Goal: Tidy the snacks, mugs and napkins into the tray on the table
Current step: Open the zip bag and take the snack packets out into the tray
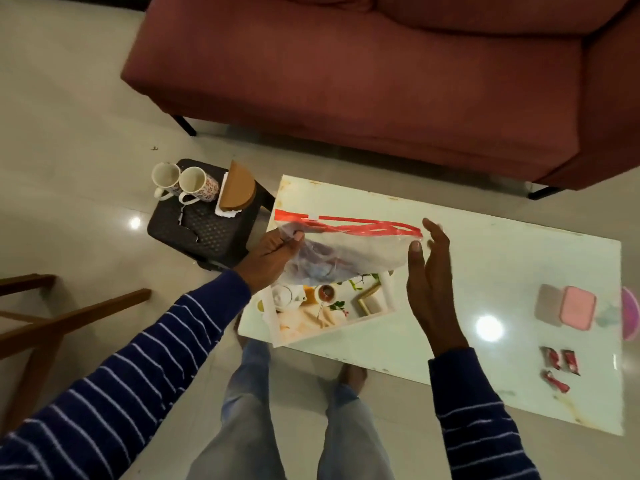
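Step in hand, as I judge it: clearing or bagging at the tray, before any loading. My left hand [273,252] is pinching the corner of a clear plastic bag [341,249] with a red-striped top edge, holding it up over the tray [389,292]. My right hand [427,271] is hovering flat and released at the bag's other end, thumb just touching it.

The tray is sitting askew at the near-left corner of the bench [502,261], its near corner overhanging the edge; nothing from the task is lying in it yet. The two mugs [183,183] and the napkin holder [237,192] are standing on a dark stool [204,233], well apart to the left. The red snack packets [561,363] are lying at the bench's near-right, beside a pink container [568,308].

Next move probably calls for setting the bag aside and nudging the tray inward. The middle of the bench is offering open room.
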